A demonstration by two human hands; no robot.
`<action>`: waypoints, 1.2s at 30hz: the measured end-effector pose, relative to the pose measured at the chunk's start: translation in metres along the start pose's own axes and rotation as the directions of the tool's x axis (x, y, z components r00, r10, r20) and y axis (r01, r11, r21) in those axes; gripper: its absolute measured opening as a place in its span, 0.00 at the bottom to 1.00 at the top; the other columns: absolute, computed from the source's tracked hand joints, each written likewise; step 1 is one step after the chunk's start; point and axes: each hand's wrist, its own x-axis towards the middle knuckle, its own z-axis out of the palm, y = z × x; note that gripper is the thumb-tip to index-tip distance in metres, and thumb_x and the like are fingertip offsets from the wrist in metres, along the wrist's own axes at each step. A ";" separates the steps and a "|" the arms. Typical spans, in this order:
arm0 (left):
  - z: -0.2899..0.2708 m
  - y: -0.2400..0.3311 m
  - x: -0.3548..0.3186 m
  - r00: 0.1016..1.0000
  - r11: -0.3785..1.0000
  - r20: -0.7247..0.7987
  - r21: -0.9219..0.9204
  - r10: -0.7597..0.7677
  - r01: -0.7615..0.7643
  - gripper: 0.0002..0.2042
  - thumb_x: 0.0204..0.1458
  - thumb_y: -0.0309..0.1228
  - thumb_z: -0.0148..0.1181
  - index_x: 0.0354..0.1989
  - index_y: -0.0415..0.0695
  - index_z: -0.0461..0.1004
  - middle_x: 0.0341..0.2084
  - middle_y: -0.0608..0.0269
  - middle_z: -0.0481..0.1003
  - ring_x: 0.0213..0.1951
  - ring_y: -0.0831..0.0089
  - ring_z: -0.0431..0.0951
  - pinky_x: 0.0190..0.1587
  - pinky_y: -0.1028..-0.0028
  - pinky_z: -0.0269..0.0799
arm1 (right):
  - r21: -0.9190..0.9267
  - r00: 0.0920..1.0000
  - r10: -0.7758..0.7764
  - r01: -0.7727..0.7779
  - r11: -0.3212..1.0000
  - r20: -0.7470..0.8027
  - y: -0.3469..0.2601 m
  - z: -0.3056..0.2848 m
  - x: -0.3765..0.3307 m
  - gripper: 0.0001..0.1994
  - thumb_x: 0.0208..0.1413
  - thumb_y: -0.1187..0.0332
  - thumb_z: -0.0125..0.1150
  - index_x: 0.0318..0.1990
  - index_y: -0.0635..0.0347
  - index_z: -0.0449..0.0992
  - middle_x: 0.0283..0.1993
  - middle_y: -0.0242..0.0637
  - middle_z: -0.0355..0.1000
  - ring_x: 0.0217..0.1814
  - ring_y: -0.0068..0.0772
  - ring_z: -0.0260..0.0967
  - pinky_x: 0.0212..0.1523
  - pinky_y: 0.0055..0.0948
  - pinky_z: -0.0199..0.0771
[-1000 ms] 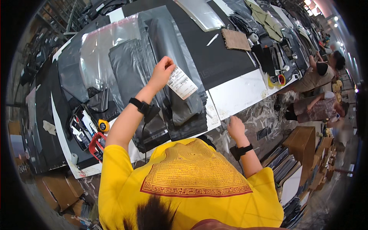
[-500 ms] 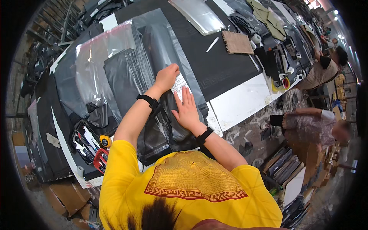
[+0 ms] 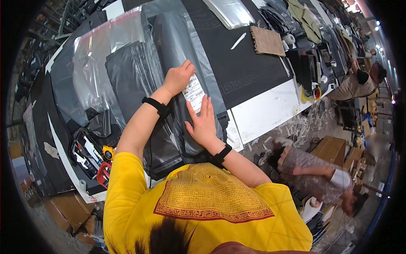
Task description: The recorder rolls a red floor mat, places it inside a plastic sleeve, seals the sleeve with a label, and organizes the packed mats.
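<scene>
A white printed label (image 3: 195, 93) lies along a rolled or folded grey plastic bag (image 3: 173, 36) on the table. My left hand (image 3: 179, 78) is closed at the label's upper end, its fingers curled in; what they grip, if anything, is hidden. Flat on the bag rests my right hand (image 3: 204, 126), fingers stretched out and their tips over the label's lower end. Left of the bag is a stack of dark plastic bags (image 3: 127, 70), beside clear plastic sheeting (image 3: 95, 63).
Near my left elbow are a yellow tape measure (image 3: 108, 152), a red-handled tool (image 3: 103, 174) and pens in a holder. Far right lie a white cutter-like stick (image 3: 238, 41), a brown woven pad (image 3: 267, 41) and a yellow tape roll (image 3: 317, 94). A person (image 3: 317, 173) walks beyond the right table edge.
My right hand has slid slightly back, showing more of the label, and my left hand stays at its upper end. The person at right has moved nearer along the aisle.
</scene>
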 end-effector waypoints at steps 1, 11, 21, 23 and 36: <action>0.000 0.000 0.000 1.000 1.000 0.003 0.001 -0.001 0.001 0.08 0.51 0.30 0.60 0.30 0.44 0.66 0.31 0.60 0.69 0.26 0.62 0.77 0.25 0.65 0.73 | -0.002 1.000 0.000 0.000 1.000 -0.002 0.000 0.001 0.000 0.37 0.48 0.61 0.65 0.68 0.44 0.58 0.70 0.71 0.40 0.72 0.75 0.37 0.68 0.59 0.46; 0.000 0.002 -0.001 0.998 0.998 -0.007 -0.041 -0.058 0.057 0.06 0.52 0.30 0.60 0.32 0.44 0.68 0.31 0.61 0.70 0.28 0.59 0.77 0.27 0.64 0.73 | 0.021 0.999 -0.024 0.025 0.999 -0.035 0.004 -0.002 -0.006 0.35 0.50 0.65 0.64 0.68 0.46 0.59 0.72 0.65 0.39 0.74 0.70 0.37 0.69 0.55 0.47; -0.031 -0.002 0.012 0.859 0.731 0.379 -0.466 -0.344 0.498 0.07 0.49 0.27 0.61 0.33 0.37 0.73 0.33 0.53 0.75 0.35 0.55 0.77 0.39 0.63 0.72 | 0.615 0.914 0.359 -0.176 0.768 -0.187 0.036 0.015 -0.006 0.28 0.53 0.77 0.59 0.61 0.66 0.58 0.59 0.48 0.59 0.61 0.44 0.61 0.64 0.36 0.60; -0.038 -0.002 0.014 0.828 0.710 0.423 -0.447 -0.370 0.545 0.08 0.47 0.27 0.62 0.33 0.36 0.73 0.33 0.52 0.75 0.35 0.56 0.77 0.39 0.64 0.72 | 0.610 0.918 0.347 -0.166 0.775 -0.190 0.037 0.017 -0.006 0.27 0.53 0.77 0.59 0.61 0.66 0.59 0.58 0.49 0.59 0.61 0.45 0.61 0.64 0.36 0.60; -0.055 0.013 0.011 0.647 0.781 0.565 -0.005 -0.513 0.624 0.15 0.42 0.39 0.69 0.32 0.43 0.74 0.28 0.56 0.79 0.35 0.56 0.79 0.37 0.62 0.72 | 0.501 0.927 0.258 -0.093 0.861 -0.272 0.036 0.018 -0.005 0.25 0.54 0.75 0.57 0.60 0.67 0.59 0.57 0.52 0.59 0.60 0.51 0.58 0.63 0.39 0.59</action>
